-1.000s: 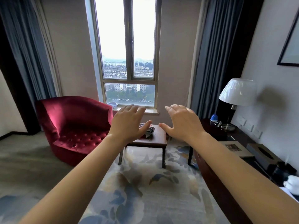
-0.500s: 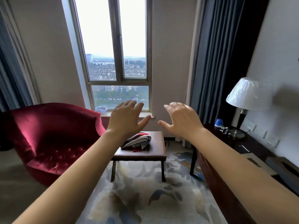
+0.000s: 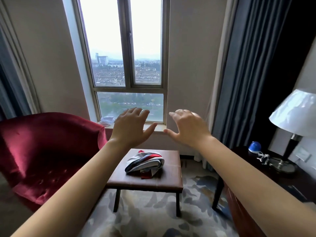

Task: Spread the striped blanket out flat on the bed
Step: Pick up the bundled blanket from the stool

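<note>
Lying bunched mid-stool, striped blanket clears every edge.

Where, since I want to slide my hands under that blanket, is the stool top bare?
On the stool, the front strip between the striped blanket and the near edge, and a narrower band on its right. Crowded: the desk around the lamp base.

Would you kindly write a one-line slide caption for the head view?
Left hand and right hand, both open, reach toward the bundled striped blanket on a brown stool beside a red armchair.
</note>
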A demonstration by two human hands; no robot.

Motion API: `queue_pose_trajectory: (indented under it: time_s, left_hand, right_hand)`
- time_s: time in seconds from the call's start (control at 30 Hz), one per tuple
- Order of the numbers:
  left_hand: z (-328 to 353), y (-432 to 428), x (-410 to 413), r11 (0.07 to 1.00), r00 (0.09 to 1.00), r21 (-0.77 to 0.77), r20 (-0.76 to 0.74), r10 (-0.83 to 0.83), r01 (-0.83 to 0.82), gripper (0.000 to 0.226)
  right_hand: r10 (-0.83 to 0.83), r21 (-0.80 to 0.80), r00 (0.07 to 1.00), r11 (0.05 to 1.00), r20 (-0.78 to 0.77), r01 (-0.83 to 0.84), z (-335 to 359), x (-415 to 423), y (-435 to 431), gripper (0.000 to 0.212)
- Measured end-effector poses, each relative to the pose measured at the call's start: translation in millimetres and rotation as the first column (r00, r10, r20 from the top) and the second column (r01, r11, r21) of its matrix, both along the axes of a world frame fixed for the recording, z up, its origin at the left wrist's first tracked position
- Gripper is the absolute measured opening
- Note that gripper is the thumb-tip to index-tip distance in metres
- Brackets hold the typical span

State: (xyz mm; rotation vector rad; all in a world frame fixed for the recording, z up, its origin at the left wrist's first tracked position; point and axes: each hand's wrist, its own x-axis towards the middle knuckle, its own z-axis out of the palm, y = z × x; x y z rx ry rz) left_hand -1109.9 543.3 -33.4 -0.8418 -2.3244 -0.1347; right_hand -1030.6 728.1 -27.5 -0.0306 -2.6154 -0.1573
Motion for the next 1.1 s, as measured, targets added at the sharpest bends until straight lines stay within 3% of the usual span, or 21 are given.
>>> queue_pose_trajectory:
  time_s: [0.47,1.1]
  left_hand:
    - [-6,91,-192,0.999,0.999,0.027,0.032,0.036,-0.037,0.054]
    - [-56,165,-502,0.998,0.99,-0.057,0.142,-0.023,0.031,0.054]
  right_hand:
    - [0.071,-0.023,0.997,0.997,0.011,-0.07,-2,-210,98,0.063]
    - [-0.005,-0.13,0.99,0.991,0.144,0.024,-57,-499,168,0.06]
